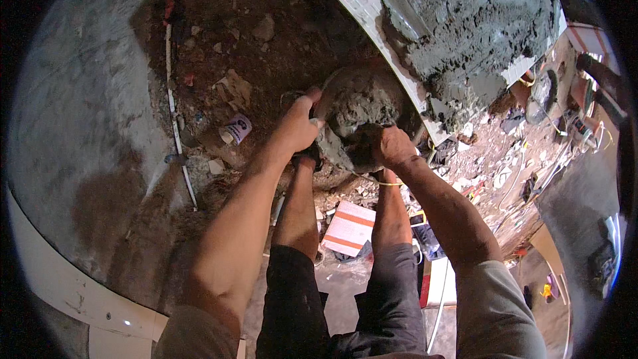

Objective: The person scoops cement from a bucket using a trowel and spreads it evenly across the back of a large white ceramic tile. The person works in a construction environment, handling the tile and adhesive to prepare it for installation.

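Observation:
A round bucket [328,145] holds a lump of wet grey mortar [362,108] below me. My left hand [300,123] is closed on the bucket's left rim, thumb toward the inside. Over the right part of the bucket, my right hand [396,149] makes a fist around the handle of a dark tool, seemingly a trowel [364,141], reaching into the mortar. Its blade is mostly in shadow, and the fist hides the handle. Just beyond, at the upper right, a pale patterned panel [381,20] is spread with thick grey mortar [472,23].
A white pipe [170,80] runs along the rough wall [86,73] on the left. A small printed tub [236,129] lies in the dirt. Rubble [485,153] covers the ground at right. A white and orange striped box [349,227] sits between my legs.

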Demonstrator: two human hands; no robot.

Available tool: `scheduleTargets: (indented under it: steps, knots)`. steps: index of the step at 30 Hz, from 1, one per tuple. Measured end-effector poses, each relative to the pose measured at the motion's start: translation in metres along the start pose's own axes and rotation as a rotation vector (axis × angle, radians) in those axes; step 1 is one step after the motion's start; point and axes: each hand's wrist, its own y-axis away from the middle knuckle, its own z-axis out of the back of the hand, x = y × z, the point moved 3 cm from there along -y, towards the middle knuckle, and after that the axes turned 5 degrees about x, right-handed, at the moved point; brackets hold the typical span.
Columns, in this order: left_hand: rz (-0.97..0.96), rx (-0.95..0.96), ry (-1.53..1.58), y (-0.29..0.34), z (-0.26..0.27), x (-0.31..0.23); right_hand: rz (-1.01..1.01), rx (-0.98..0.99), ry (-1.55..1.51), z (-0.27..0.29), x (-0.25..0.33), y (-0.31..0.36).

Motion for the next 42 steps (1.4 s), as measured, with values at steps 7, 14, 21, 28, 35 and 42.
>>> scheduleTargets:
  steps: [7, 14, 21, 28, 35, 42]
  knots:
    - [-0.059, -0.101, 0.193, 0.033, -0.033, 0.042, 0.142, 0.016, -0.447, -0.006, 0.017, 0.035]
    - [0.056, -0.054, 0.201, 0.034, -0.022, 0.022, -0.028, 0.049, -0.875, -0.015, 0.023, 0.078]
    - [0.184, -0.015, 0.231, 0.029, 0.013, 0.017, 0.128, -0.077, -0.855, 0.04, 0.03, 0.114]
    - [0.327, -0.26, 0.362, 0.16, 0.008, 0.021, 0.059, 0.168, -0.987, 0.117, 0.028, 0.25]
    - [0.265, 0.026, -0.274, 0.348, -0.08, -0.011, -0.001, -0.192, -1.24, 0.295, -0.004, 0.274]
    - [-0.099, -0.469, -0.509, 0.332, -0.106, -0.009, 0.179, -0.676, -1.09, 0.476, -0.017, 0.103]
